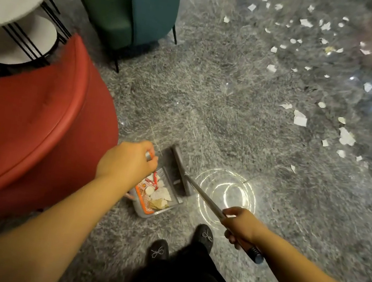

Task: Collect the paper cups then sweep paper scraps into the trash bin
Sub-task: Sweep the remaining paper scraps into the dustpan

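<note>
Grey dustpan [159,199] handle in left hand [126,164] (fingers curled)

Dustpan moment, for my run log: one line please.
left hand grips dustpan handle | right hand grips broom | scraps remain

Dustpan [165,206] on floor beside sofa [36,133], paper scraps [159,196] in it; broom head [179,167] at its right; loose scraps [300,119] far right.

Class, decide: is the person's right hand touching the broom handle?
Touching. The head view shows the right hand with fingers wrapped round the broom handle.
</note>
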The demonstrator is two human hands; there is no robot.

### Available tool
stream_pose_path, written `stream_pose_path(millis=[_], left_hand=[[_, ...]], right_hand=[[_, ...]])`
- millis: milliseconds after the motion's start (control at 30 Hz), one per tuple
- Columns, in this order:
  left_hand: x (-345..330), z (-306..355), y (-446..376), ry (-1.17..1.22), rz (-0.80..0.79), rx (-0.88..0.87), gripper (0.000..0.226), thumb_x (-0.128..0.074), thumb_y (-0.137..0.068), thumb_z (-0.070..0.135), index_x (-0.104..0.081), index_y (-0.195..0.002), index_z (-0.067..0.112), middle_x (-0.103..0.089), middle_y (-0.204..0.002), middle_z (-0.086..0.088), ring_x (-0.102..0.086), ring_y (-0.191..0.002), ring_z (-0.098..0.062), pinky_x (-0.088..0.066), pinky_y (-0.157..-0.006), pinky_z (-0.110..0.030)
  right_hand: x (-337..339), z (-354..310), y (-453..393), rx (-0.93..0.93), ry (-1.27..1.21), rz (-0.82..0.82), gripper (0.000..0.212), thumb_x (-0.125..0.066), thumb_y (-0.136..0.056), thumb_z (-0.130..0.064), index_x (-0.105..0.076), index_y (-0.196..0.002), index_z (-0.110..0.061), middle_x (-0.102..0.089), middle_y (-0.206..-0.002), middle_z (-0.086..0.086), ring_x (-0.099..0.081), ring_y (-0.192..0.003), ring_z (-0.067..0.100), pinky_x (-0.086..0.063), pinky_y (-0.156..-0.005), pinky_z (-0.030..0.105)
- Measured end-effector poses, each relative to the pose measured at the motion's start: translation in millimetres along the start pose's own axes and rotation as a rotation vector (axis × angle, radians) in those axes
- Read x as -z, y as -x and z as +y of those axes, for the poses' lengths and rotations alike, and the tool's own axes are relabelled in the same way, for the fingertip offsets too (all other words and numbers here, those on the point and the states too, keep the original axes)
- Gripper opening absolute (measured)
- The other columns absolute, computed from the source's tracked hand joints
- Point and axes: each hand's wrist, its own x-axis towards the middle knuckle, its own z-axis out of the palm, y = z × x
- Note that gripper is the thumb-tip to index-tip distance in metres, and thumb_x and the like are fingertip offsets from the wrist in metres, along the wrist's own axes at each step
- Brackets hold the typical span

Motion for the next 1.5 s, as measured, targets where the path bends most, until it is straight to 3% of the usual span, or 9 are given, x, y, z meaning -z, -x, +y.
stream_pose_path(millis=[200, 300, 500, 567, 700, 833, 1033, 1267, 1500], left_hand=[[-2, 1, 3, -0.008, -0.003, 0.002, 0.026, -0.057, -0.085, 0.051, -0.046, -0.070, 0.033, -0.063, -0.075, -0.002, -0.047, -0.063, -0.025, -0.034, -0.056, -0.029], [-4, 1, 3, -0.023, 0.011, -0.002, 0.023, -0.057, -0.086, 0.051, -0.049, -0.074, 0.033, -0.053, -0.066, 0.003, -0.045, -0.061, -0.024, -0.033, -0.056, -0.029], [-4, 1, -2, -0.021, 0.026, -0.015, 0.018, -0.057, -0.086, 0.050, -0.054, -0.080, 0.033, -0.045, -0.065, 0.006, -0.045, -0.063, -0.024, -0.035, -0.058, -0.029], [-3, 0, -3, -0.016, 0.018, -0.010, 0.020, -0.057, -0.086, 0.050, -0.051, -0.076, 0.034, -0.042, -0.060, 0.009, -0.045, -0.062, -0.023, -0.034, -0.057, -0.030], [-1, 0, -2, -0.011, 0.015, -0.012, 0.021, -0.057, -0.086, 0.050, -0.050, -0.076, 0.033, -0.043, -0.061, 0.009, -0.045, -0.063, -0.023, -0.033, -0.057, -0.030], [2, -1, 1, 0.009, 0.000, -0.020, 0.020, -0.058, -0.086, 0.049, -0.050, -0.078, 0.033, -0.060, -0.075, -0.001, -0.046, -0.067, -0.025, -0.035, -0.060, -0.030], [12, -11, 0, 0.060, 0.006, -0.003, 0.020, -0.063, -0.083, 0.049, -0.059, -0.079, 0.030, -0.069, -0.089, -0.008, -0.062, -0.084, -0.035, -0.041, -0.064, -0.031], [22, 25, -15, 0.047, 0.037, -0.057, 0.019, -0.062, -0.082, 0.049, -0.060, -0.081, 0.030, -0.068, -0.084, -0.008, -0.062, -0.081, -0.035, -0.038, -0.061, -0.031], [11, 90, -44, 0.059, 0.049, -0.132, 0.020, -0.065, -0.081, 0.048, -0.054, -0.071, 0.036, -0.066, -0.072, -0.005, -0.062, -0.076, -0.034, -0.038, -0.059, -0.030]], right_hand=[[-1, -9, -4, 0.031, 0.073, 0.071, 0.028, -0.054, -0.092, -0.009, -0.052, -0.119, -0.003, -0.053, -0.055, 0.010, -0.049, -0.037, 0.019, -0.038, -0.036, 0.022], [-6, -20, -15, 0.033, 0.179, 0.075, 0.024, -0.053, -0.092, -0.009, -0.056, -0.113, 0.003, -0.052, -0.056, 0.009, -0.049, -0.036, 0.017, -0.038, -0.036, 0.021], [-23, -35, -16, 0.032, 0.360, -0.009, 0.004, -0.054, -0.091, -0.012, -0.056, -0.092, -0.009, -0.053, -0.064, 0.005, -0.048, -0.037, 0.008, -0.040, -0.048, 0.023], [-25, -31, -10, -0.001, 0.319, -0.031, 0.012, -0.057, -0.090, -0.013, -0.060, -0.101, -0.013, -0.057, -0.068, 0.003, -0.053, -0.042, 0.008, -0.045, -0.047, 0.021], [-23, -18, 2, 0.023, 0.307, -0.040, 0.033, -0.053, -0.090, -0.013, -0.059, -0.117, 0.004, -0.050, -0.063, 0.001, -0.049, -0.049, 0.008, -0.040, -0.050, 0.020], [-20, -9, 16, 0.027, 0.088, -0.023, 0.032, -0.051, -0.091, -0.006, -0.053, -0.119, 0.009, -0.051, -0.051, 0.008, -0.047, -0.043, 0.020, -0.040, -0.040, 0.024], [4, -4, 32, 0.035, -0.107, 0.058, 0.027, -0.051, -0.094, -0.006, -0.050, -0.121, -0.001, -0.050, -0.060, 0.015, -0.045, -0.036, 0.018, -0.035, -0.036, 0.021], [41, 9, 24, 0.063, -0.233, 0.154, 0.036, -0.049, -0.092, 0.000, -0.043, -0.123, 0.017, -0.043, -0.064, 0.014, -0.043, -0.038, 0.019, -0.032, -0.037, 0.023], [101, 39, -5, 0.000, -0.410, 0.190, 0.028, -0.052, -0.092, 0.001, -0.052, -0.120, -0.001, -0.047, -0.063, 0.016, -0.043, -0.034, 0.020, -0.035, -0.035, 0.022]])
